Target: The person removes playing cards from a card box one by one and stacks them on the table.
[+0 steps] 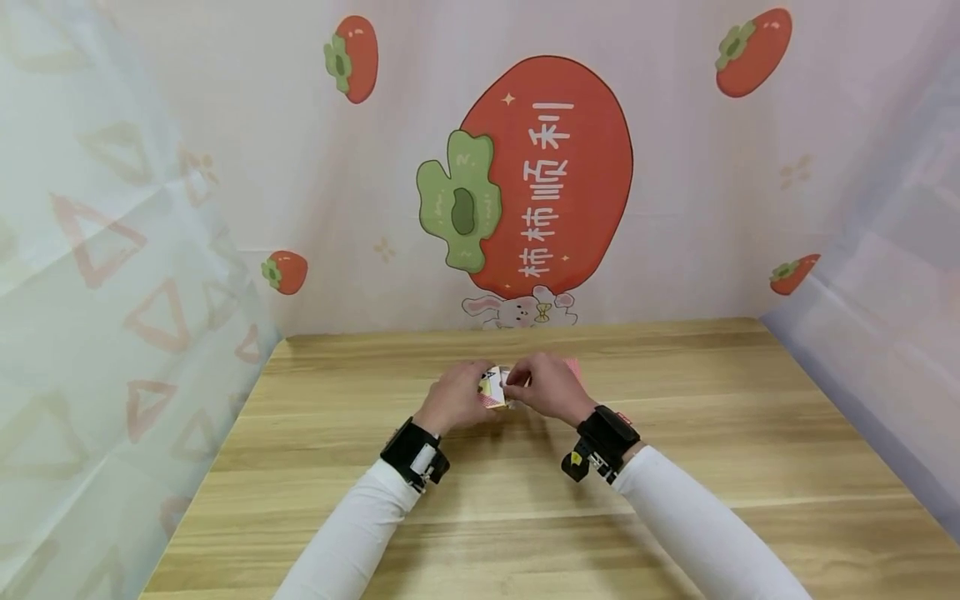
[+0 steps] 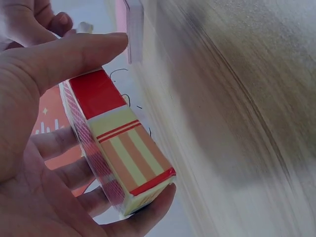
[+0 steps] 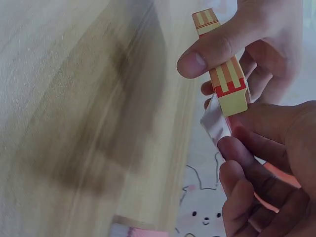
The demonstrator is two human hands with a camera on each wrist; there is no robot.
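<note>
A small card box [image 1: 491, 390], with red, yellow and orange stripes on its side [image 2: 131, 150], is held above the table. My left hand [image 1: 456, 397] grips it, thumb along one narrow side and fingers round the other. At the box's end, my right hand [image 1: 551, 387] pinches the flap between thumb and fingertips; a white flap [image 3: 215, 121] sticks out there in the right wrist view. Behind the right hand lies a pink-backed stack of cards [image 1: 574, 367], mostly hidden in the head view; its pale edge shows in the left wrist view.
The wood-grain table [image 1: 510, 517] stretches out on all sides of the hands. Behind it hangs a pale cloth [image 1: 675, 208] printed with persimmons and a rabbit, and another patterned cloth [image 1: 112, 333] hangs on the left.
</note>
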